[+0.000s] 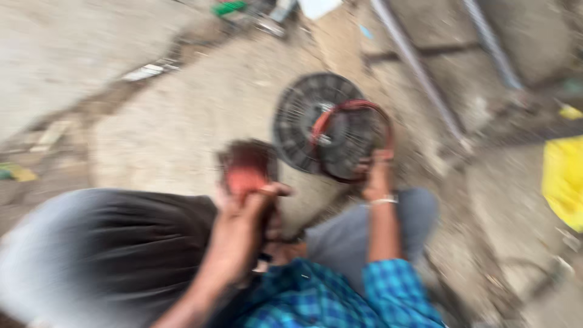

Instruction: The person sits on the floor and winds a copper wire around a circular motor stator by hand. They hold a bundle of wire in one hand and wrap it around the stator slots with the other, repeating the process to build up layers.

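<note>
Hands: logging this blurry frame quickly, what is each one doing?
Left hand: closed on a red object.
Right hand: gripping the dark fan guard.

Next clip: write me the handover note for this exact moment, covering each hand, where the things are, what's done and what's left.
Frame is blurred.
Left hand: gripping a reddish coil of wire, raised over the lap.
Right hand: holding the rim of a round dark grille, which stands on edge on the dusty ground; a loop of red wire lies across the grille.
Done: wire already reaches the grille.
Left: cannot tell how much wire remains; the blur hides it.
</note>
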